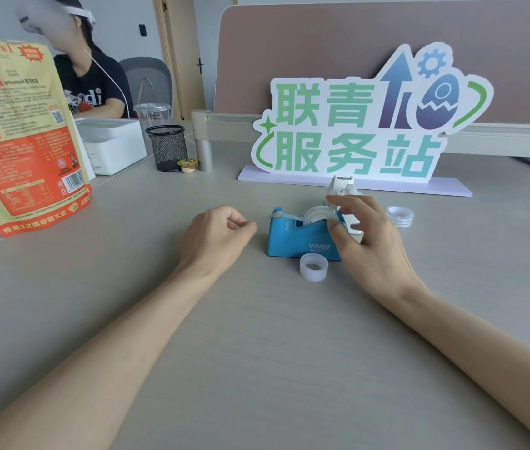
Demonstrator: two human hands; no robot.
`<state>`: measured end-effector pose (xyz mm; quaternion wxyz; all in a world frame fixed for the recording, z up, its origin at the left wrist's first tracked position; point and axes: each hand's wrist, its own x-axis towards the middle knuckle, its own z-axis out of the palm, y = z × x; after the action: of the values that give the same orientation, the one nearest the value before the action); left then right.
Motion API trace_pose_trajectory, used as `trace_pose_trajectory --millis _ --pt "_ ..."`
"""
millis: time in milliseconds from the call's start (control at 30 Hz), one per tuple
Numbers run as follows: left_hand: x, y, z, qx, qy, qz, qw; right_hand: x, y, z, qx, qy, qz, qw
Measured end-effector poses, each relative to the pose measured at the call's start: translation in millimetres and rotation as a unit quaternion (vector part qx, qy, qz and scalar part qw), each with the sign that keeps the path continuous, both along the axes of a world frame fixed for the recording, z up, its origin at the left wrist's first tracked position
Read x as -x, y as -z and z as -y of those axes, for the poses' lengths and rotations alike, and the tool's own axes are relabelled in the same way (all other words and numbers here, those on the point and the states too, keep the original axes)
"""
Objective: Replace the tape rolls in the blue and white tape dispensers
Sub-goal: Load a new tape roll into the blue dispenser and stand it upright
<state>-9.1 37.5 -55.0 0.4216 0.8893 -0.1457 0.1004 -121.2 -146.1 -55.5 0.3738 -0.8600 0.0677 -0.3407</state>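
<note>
Head view: my right grip (359,228) sits at the rear of the blue dispenser (301,238), thumb and forefinger spread apart around the roll (319,216) seated in its cradle; the pads look to be touching the roll's rim, not yet clamped. My left grip (221,235) rests loosely curled on the counter (257,336) at the dispenser's nine o'clock, near but apart from it, holding nothing.

The dispenser's long axis runs nine to three, cutter toward my left hand, a strip of tape drawn from the roll out to the blade. The roll's hub lies across that axis, so I judge the lift must go straight up out of the slot, and the right hand is plainly the nearer one for it.

A spare roll (314,267) stands on the counter just beside the dispenser's near side, at six o'clock. The white dispenser (341,188) sits at twelve, partly hidden behind my fingers, with another roll (400,216) at three o'clock, clear of my hand.

Open counter lies toward me; the sign (354,125) closes off the far side.
</note>
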Motion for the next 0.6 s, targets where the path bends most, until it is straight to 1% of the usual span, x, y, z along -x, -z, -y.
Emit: trace_pose_trajectory --millis 100,167,267,367,433,500,533,600 --pt "-1 3 8 -0.064 0.034 0.012 0.997 0 0 -1 -0.012 0.001 0.002 1.0" --pt "-1 4 12 -0.098 0.042 0.004 0.994 -1 0 -1 -0.018 0.001 0.0 1.0" --pt "-3 3 14 -0.121 0.064 -0.027 0.99 -1 1 0 -0.027 0.001 -0.003 1.0" --pt "-6 4 13 -0.139 0.068 -0.014 0.988 0 0 1 -0.042 -0.004 -0.023 0.999" --pt "-6 5 12 -0.14 0.061 0.003 0.988 0 1 3 -0.081 -0.023 -0.051 0.995" --pt "-5 7 11 -0.117 0.058 0.02 0.991 -2 2 6 -0.137 -0.059 -0.087 0.985" --pt "-3 7 10 -0.104 0.059 0.031 0.992 -2 2 7 -0.148 -0.068 -0.102 0.981" --pt "0 8 10 -0.095 0.067 0.049 0.992 -3 3 9 -0.14 -0.059 -0.116 0.982"
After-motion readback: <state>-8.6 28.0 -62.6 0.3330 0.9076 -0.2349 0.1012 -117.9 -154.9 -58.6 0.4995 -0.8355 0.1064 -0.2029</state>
